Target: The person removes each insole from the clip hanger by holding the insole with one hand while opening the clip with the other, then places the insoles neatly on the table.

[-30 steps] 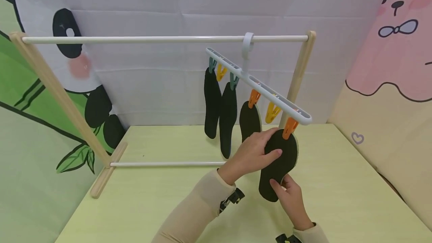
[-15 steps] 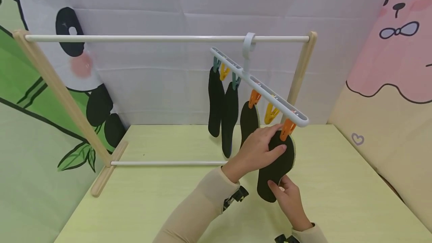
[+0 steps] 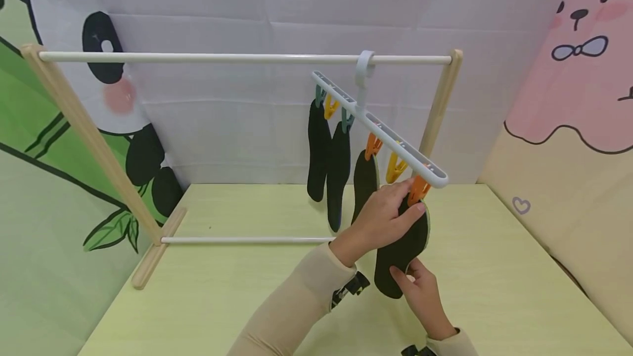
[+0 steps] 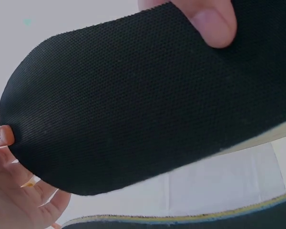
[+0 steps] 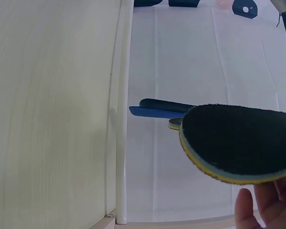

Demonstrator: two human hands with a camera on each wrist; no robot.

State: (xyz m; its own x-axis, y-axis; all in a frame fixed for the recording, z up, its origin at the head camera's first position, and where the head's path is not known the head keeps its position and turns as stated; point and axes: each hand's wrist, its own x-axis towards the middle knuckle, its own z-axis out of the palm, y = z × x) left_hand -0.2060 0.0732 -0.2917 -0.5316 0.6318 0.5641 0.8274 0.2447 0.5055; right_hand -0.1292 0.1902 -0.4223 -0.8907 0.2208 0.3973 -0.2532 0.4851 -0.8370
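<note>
A black insole (image 3: 403, 246) hangs by its wide end from an orange clip (image 3: 419, 190) at the near end of a white clip hanger (image 3: 376, 122). My left hand (image 3: 378, 221) holds its upper end, thumb on the front face just below the clip, fingers reaching up beside the clip. Lower down, my right hand (image 3: 420, 290) pinches the insole's right edge, thumb in front. In the left wrist view, the left hand (image 4: 28, 191) is at the rounded end and the right thumb (image 4: 212, 24) at the edge. The right wrist view shows right-hand fingers (image 5: 267, 205) below the insole.
The hanger hooks over the rack's white top rod (image 3: 222, 58). Another insole (image 3: 365, 180) hangs from an orange clip behind my left hand, and two more (image 3: 338, 180) from green clips farther back. Yellow clips (image 3: 395, 168) hang between. The rack stands on a pale table (image 3: 237, 284).
The hanger's near end has swung slightly left, bringing the clip and insole with it. My left thumb has moved up the insole towards the orange clip. The right hand keeps its pinch, shifting slightly left.
</note>
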